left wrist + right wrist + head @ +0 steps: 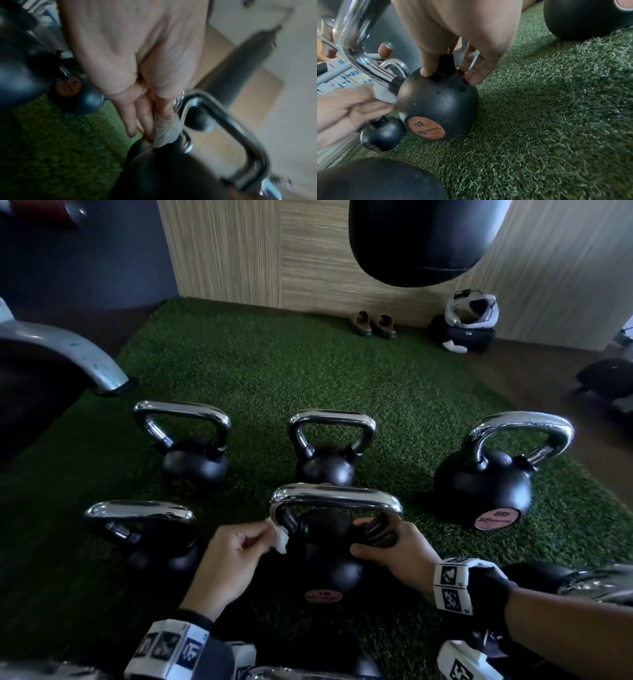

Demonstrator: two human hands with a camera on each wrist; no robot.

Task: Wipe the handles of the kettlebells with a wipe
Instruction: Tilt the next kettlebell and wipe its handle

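Observation:
A black kettlebell [322, 563] marked 12 [436, 102] stands on green turf just in front of me, its chrome handle [335, 497] on top. My left hand [263, 537] pinches a white wipe [280, 538] against the lower left leg of that handle. In the left wrist view the wipe [164, 133] is pressed by my fingers onto the chrome where it meets the black neck. My right hand [373, 537] grips the right leg of the handle, thumb and fingers curled round its black base [447, 63]. The left hand [351, 106] and wipe [385, 93] also show in the right wrist view.
Other chrome-handled kettlebells stand around: back left [193, 463], back middle [325, 469], right [483, 486], near left [150, 546]. A hanging punching bag [421, 241], shoes [373, 325] and a bag [462, 335] are near the wall. A machine foot [92, 361] is at left.

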